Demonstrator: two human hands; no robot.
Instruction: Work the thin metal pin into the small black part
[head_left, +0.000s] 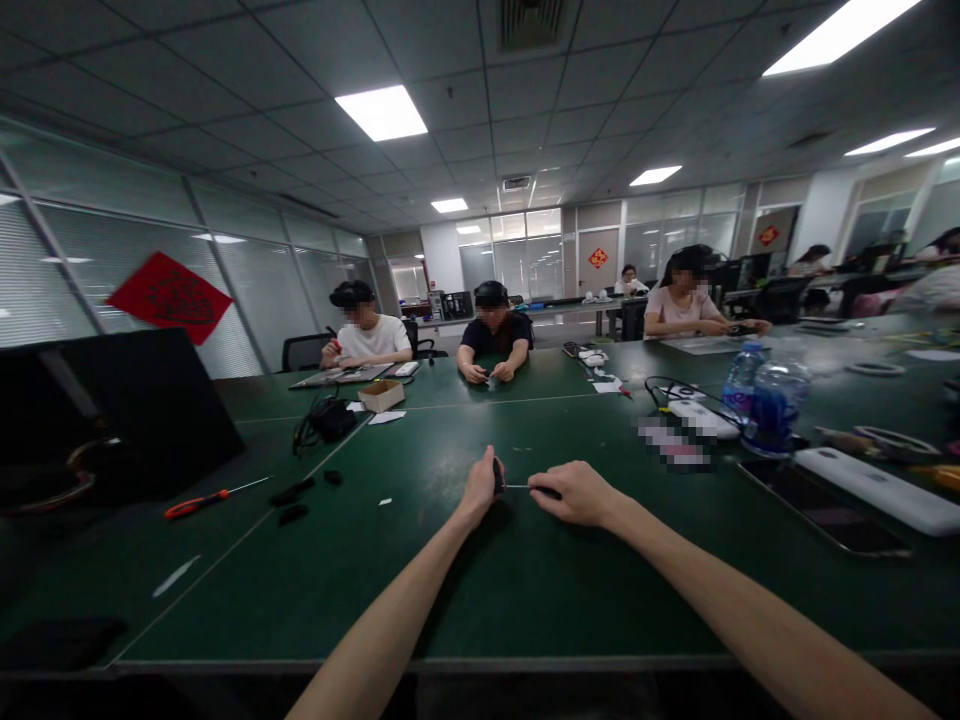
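Observation:
Over the middle of the green table (420, 580), my left hand (480, 486) is closed round a small black object (499, 477), mostly hidden by the fingers. To its right, my right hand (576, 493) grips the dark handle of a thin tool (517, 487). The tool's metal shaft points left and its tip meets or nearly meets the black object. Several small black pieces (293, 514) lie on the table to the left, near an orange-handled screwdriver (196, 504).
A phone (825, 508), a white case (877, 488) and bottles (776, 405) stand or lie at the right. An open cardboard box (382, 396) and a black cable bundle (327, 419) sit left of centre. Several people work across the table; a black screen is at far left.

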